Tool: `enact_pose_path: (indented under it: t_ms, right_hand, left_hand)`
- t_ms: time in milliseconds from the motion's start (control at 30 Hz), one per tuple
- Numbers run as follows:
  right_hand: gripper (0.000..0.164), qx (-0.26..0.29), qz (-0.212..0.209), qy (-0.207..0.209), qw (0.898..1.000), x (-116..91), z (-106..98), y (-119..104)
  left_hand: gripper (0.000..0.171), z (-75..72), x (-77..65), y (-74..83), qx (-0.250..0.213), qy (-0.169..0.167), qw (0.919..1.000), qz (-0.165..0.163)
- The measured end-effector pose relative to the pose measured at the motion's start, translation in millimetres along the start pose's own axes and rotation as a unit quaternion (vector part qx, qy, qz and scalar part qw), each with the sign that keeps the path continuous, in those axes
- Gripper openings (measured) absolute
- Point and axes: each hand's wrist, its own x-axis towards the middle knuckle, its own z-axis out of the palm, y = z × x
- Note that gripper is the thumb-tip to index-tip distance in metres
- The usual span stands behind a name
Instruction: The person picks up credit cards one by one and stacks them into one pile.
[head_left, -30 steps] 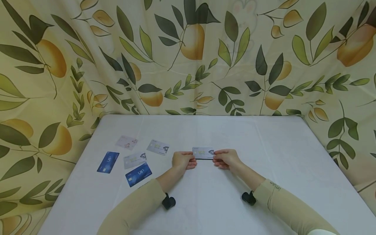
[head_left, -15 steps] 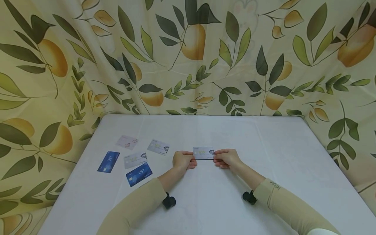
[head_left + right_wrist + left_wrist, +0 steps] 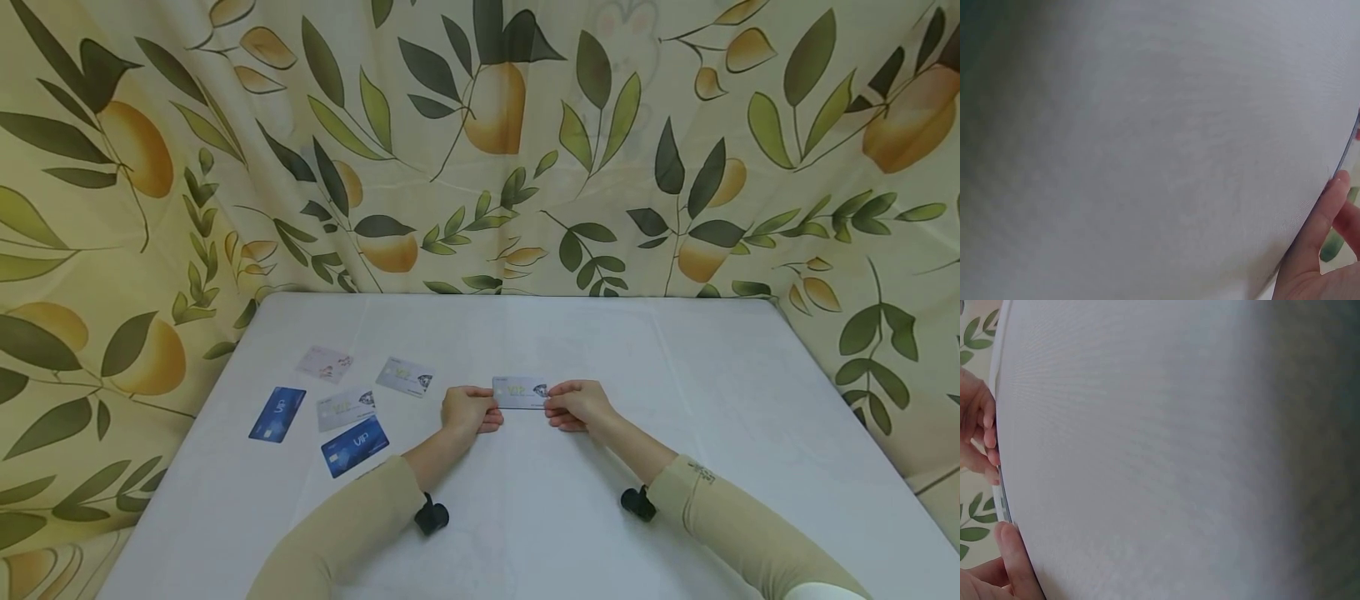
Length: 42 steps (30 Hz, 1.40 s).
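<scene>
A silver card (image 3: 519, 392) with gold VIP lettering is held level between both hands at the middle of the white table. My left hand (image 3: 468, 409) pinches its left end, and my right hand (image 3: 579, 405) pinches the right end. In the left wrist view the card shows edge-on as a thin strip (image 3: 1004, 503), between the left thumb (image 3: 1015, 553) and the right hand's fingers (image 3: 989, 434). The right wrist view shows the right hand (image 3: 1319, 244) at the same thin edge. Whether it is one card or a stack cannot be told.
Left of the hands lie a blue VIP card (image 3: 277, 414), another blue card (image 3: 356, 447), a silver card (image 3: 346, 410), a second silver card (image 3: 405, 377) and a pale pinkish card (image 3: 325, 363). A leaf-and-fruit patterned curtain (image 3: 465, 192) hangs behind the white table (image 3: 675, 350).
Both hands stay almost still on the silver card. The dark line along its near edge looks thinner now than a second ago. The other cards have not moved.
</scene>
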Motion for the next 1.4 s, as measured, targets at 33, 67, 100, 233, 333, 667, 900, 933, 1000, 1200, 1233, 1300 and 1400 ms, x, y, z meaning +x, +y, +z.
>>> enact_pose_path:
  t_ms: [33,67,100,233,333,667,900,933,1000,1200,1233,1300,1400]
  right_hand:
    - [0.024,0.0,-0.001,-0.002,1.0,-0.4,-0.2,-0.2]
    - [0.025,-0.001,-0.003,-0.005,1.0,-0.7,-0.3,-0.3]
    - [0.024,0.0,-0.003,-0.005,1.0,-1.0,-0.3,-0.3]
    - [0.025,-0.002,-0.007,-0.013,1.0,-2.7,-0.5,-1.1]
    - [0.025,-0.001,-0.011,-0.014,1.0,-3.7,-0.2,-1.5]
    - [0.024,0.013,-0.009,-0.013,1.0,-5.6,-2.4,-3.1]
    - [0.029,0.042,-0.012,-0.01,0.999,-11.1,-1.2,-13.6]
    - [0.03,0.043,-0.013,-0.011,0.999,-12.6,-0.3,-16.0]
    - [0.032,0.042,-0.017,-0.013,0.999,-15.1,2.1,-20.9]
    - [0.035,0.041,-0.034,-0.02,0.998,-19.4,12.6,-28.0]
    - [0.036,0.044,-0.036,-0.024,0.998,-19.4,14.6,-28.2]
    - [0.036,0.05,-0.04,-0.031,0.997,-19.3,18.8,-28.6]
    - [0.036,0.052,-0.046,-0.047,0.996,-18.6,25.8,-28.7]
  left_hand:
    - [0.013,0.0,-0.3,0.1,0.0,0.0,1.0,0.003]
    - [0.013,-0.1,-0.6,0.3,0.001,0.0,1.0,0.004]
    - [0.013,-0.1,-0.9,0.4,0.002,0.0,1.0,0.005]
    - [0.014,0.0,-2.8,0.5,0.003,0.0,0.9999,0.011]
    - [0.013,-0.4,-4.4,0.9,0.003,-0.001,0.9999,0.012]
    - [0.013,-4.3,-2.7,2.3,-0.038,0.0,0.9992,-0.014]
    - [0.017,-20.9,-9.9,15.7,-0.113,-0.01,0.9933,-0.023]
    - [0.019,-24.8,-11.6,18.0,-0.12,-0.012,0.9924,-0.021]
    - [0.022,-33.5,-15.6,22.5,-0.13,-0.014,0.9912,-0.02]
    - [0.029,-63.8,-22.9,25.5,-0.158,0.009,0.9871,-0.023]
    - [0.03,-69.0,-24.3,25.4,-0.164,0.014,0.9861,-0.024]
    - [0.032,-78.9,-27.9,25.5,-0.171,0.023,0.9848,-0.022]
    - [0.035,-94.3,-34.0,24.5,-0.179,0.031,0.9831,-0.022]
